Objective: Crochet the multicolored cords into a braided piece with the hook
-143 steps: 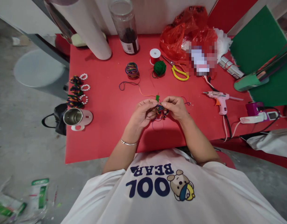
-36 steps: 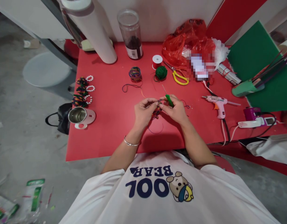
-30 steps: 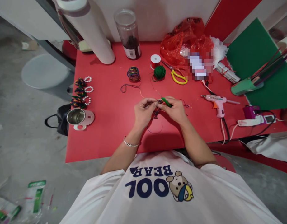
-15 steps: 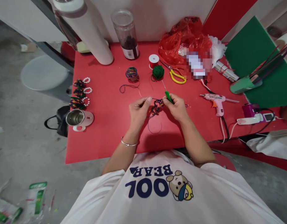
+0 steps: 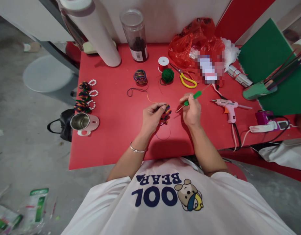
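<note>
My left hand (image 5: pixel 152 117) pinches a small piece of multicoloured crochet work (image 5: pixel 167 112), whose loops hang out to the right of the fingertips. To its right, my right hand (image 5: pixel 191 111) is closed around the green handle of a crochet hook (image 5: pixel 197 95). The hook's metal tip points down and left, apart from the crochet work. A yarn strand runs up from the left hand toward a multicoloured yarn ball (image 5: pixel 140 77). Close by sits a dark green yarn ball (image 5: pixel 167 75). A loose thin yarn end curls on the red table (image 5: pixel 111 130) below the hands.
Yellow-handled pliers (image 5: pixel 188 81), a ribbon spool (image 5: pixel 163 63) and a clear jar (image 5: pixel 135 36) stand toward the back. On the right lies a pink glue gun (image 5: pixel 227 107) with cords. A mug (image 5: pixel 84 122) and beaded yarn pieces (image 5: pixel 84 95) line the left edge.
My right hand has drawn away to the right from the crochet work, and the hook has turned so its tip points down-left. My left hand has moved slightly right, still holding the work.
</note>
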{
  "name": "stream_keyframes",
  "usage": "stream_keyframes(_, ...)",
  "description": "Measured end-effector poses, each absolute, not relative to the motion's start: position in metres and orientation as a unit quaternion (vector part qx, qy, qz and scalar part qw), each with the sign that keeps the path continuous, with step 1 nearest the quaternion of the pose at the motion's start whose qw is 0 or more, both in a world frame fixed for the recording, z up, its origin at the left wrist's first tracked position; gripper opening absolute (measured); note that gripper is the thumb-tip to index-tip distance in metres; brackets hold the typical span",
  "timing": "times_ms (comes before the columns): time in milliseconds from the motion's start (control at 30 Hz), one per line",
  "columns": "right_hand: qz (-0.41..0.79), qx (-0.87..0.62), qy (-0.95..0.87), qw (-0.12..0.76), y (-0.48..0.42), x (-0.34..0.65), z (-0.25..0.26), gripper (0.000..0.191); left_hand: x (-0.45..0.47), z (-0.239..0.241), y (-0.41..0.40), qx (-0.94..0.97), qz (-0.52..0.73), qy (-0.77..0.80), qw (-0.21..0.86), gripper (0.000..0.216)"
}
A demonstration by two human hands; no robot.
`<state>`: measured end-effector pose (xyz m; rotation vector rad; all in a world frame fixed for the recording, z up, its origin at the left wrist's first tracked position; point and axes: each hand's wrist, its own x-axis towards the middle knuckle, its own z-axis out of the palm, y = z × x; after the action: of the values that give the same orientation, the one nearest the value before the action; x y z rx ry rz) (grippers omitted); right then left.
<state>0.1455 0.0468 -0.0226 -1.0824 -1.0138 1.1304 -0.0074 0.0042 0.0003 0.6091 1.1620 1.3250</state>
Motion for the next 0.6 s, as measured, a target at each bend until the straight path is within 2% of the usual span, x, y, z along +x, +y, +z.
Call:
stream_keyframes(167, 0.521, -0.435, -0.445, 0.584, 0.0408, 0.1438, -0.0206, 0.056, -0.0081, -0.0034, 0.0058, 0.272, 0.586, 0.477, 0.596, 0.036)
stream_keyframes(600, 0.544, -0.384, -0.482, 0.570, 0.0405, 0.1432, -0.0272, 0.047, -0.0091, -0.0087, 0.0082, 0.285, 0.592, 0.481, 0.581, 0.021)
